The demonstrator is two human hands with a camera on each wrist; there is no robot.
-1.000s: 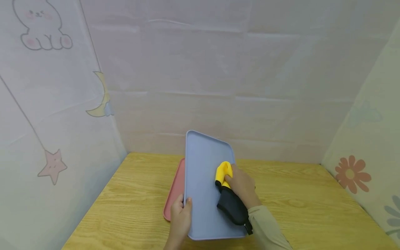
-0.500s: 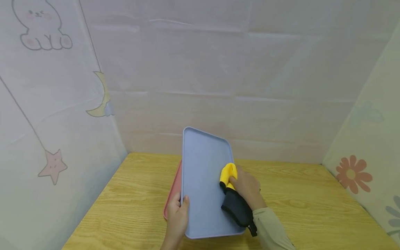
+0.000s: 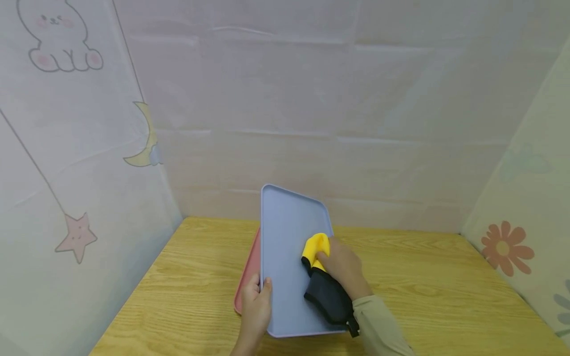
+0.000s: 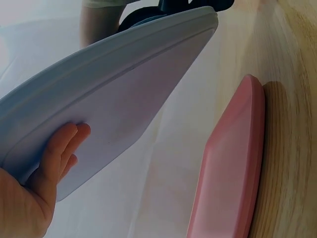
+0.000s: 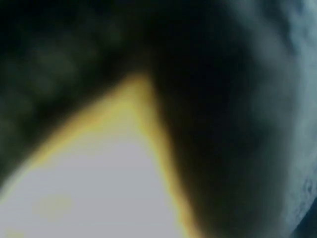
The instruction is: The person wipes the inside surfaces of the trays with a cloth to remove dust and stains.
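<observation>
My left hand [image 3: 256, 306] grips the left edge of a light-blue tray [image 3: 285, 237], which is tilted up above the table. In the left wrist view its fingers [image 4: 58, 148] lie against the tray's underside. My right hand [image 3: 343, 264] holds a soft yellow-and-black fabric item [image 3: 328, 296] by its bunched yellow part, over the right side of the tray's inner face. The item's black part hangs down toward the tray's lower right corner; its exact kind is unclear. The right wrist view shows only blurred dark and yellow material.
A pink tray [image 3: 250, 267] lies on the wooden table [image 3: 187, 277], partly hidden behind the blue one. Printed fabric walls [image 3: 311, 99] enclose the table at the back and both sides.
My right hand and the fabric item first shifted right across the tray, then back left. The blue tray rose slightly and dropped back a little, still in my left hand.
</observation>
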